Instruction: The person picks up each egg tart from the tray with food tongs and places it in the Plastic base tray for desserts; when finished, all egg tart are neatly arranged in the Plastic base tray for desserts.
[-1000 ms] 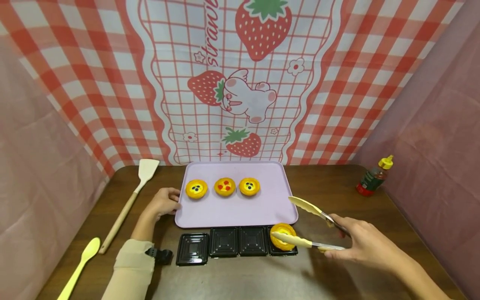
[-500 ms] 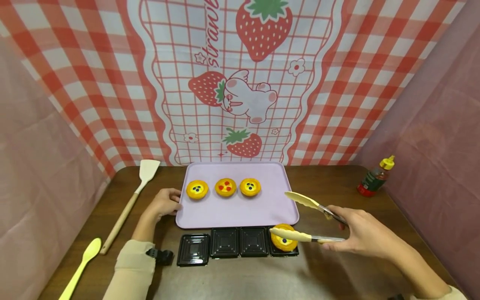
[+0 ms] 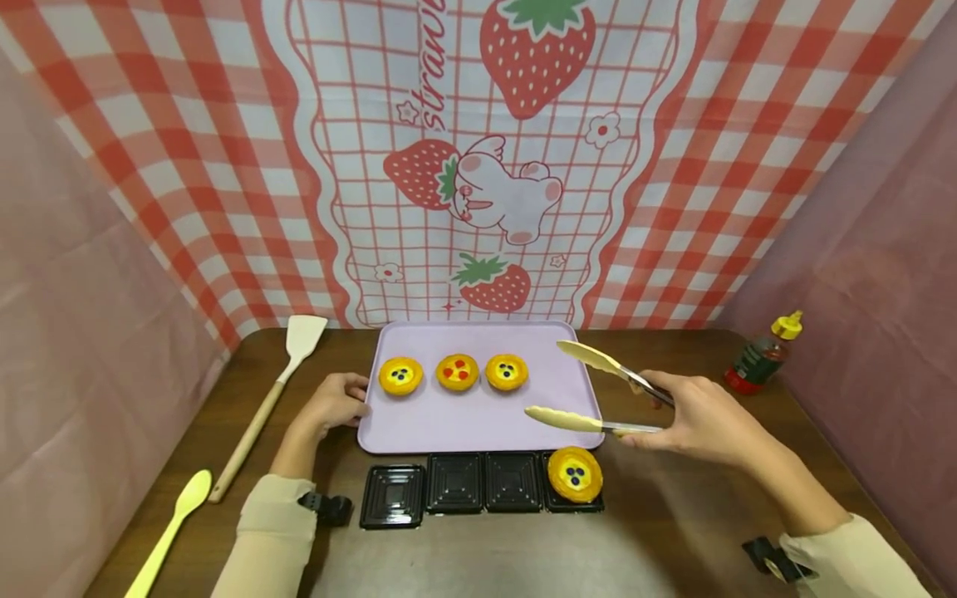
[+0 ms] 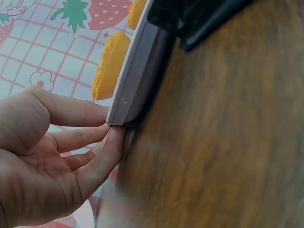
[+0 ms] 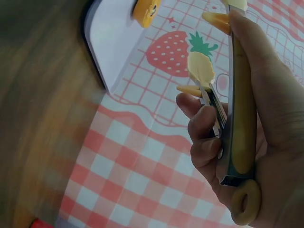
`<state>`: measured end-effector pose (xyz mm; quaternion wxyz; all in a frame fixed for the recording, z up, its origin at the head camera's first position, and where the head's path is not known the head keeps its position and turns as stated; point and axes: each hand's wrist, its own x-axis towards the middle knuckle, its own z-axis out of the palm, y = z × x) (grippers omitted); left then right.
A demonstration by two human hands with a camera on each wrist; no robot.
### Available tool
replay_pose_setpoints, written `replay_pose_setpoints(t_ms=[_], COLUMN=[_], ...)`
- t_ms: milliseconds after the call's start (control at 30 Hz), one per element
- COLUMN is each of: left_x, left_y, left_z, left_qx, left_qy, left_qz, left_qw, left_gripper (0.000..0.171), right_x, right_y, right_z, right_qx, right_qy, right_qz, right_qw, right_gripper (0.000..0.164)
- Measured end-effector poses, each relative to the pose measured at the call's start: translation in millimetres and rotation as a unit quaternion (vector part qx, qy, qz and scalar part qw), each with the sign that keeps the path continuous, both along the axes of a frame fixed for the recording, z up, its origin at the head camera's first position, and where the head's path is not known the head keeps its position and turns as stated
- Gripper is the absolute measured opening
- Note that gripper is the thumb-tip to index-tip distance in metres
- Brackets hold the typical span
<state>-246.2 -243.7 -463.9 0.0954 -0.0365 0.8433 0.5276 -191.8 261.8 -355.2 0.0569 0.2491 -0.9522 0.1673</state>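
My right hand (image 3: 706, 419) holds a pair of tongs (image 5: 242, 104) with pale yellow tips. The tongs are spread apart with nothing between them, over the right part of a lilac tray (image 3: 463, 428). My left hand (image 3: 335, 403) pinches the tray's left rim between thumb and fingers, plain in the left wrist view. Three egg tarts stand in a row on the tray: one with dark dots (image 3: 400, 376), one with red pieces (image 3: 458, 373), another dotted one (image 3: 507, 372). A fourth egg tart (image 3: 575, 474), also dark-dotted, sits in the rightmost black square container.
Three black containers (image 3: 456, 483) without tarts line up left of the fourth tart. A white spatula (image 3: 257, 423) and yellow spoon (image 3: 175, 519) lie at the left. A sauce bottle (image 3: 758, 357) stands at the back right. A checked curtain (image 3: 673, 208) hangs behind the table.
The right hand has lifted the tongs away from the fourth tart, forward over the tray, leaving that tart in its container. The left hand stays at the tray's rim.
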Motion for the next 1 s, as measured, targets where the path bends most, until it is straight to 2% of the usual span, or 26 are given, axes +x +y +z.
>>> replay_pose_setpoints(t_ms=[233, 367, 633, 833, 1000], left_x=[0.1, -2.0, -3.9, -4.2, -4.0], left_y=[-1.3, -1.1, -1.3, -0.4, -3.4], left_z=[-1.1, -3.4, -2.8, -1.9, -4.3], left_qx=[0.003, 0.007, 0.000, 0.004, 0.015], left_qy=[-0.004, -0.005, -0.007, -0.003, -0.008], left_qz=[0.000, 0.002, 0.007, 0.000, 0.007], left_qw=[1.0000, 1.0000, 0.9999, 1.0000, 0.9998], left_gripper=[0.053, 0.053, 0.053, 0.053, 0.053], right_x=[-29.6, -43.2, -66.9, -74.6, -80.2], right_y=[-20.3, -31.4, -49.3, -53.1, -58.0], right_z=[-1.4, -7.2, -19.4, -30.3, -38.4], right_qx=[0.017, 0.008, 0.018, 0.029, 0.041], right_qy=[-0.015, -0.035, -0.064, -0.082, -0.091], right_qz=[-0.008, -0.019, -0.042, -0.053, -0.054], right_qw=[1.000, 0.999, 0.997, 0.995, 0.994], right_gripper=[0.100, 0.107, 0.107, 0.109, 0.108])
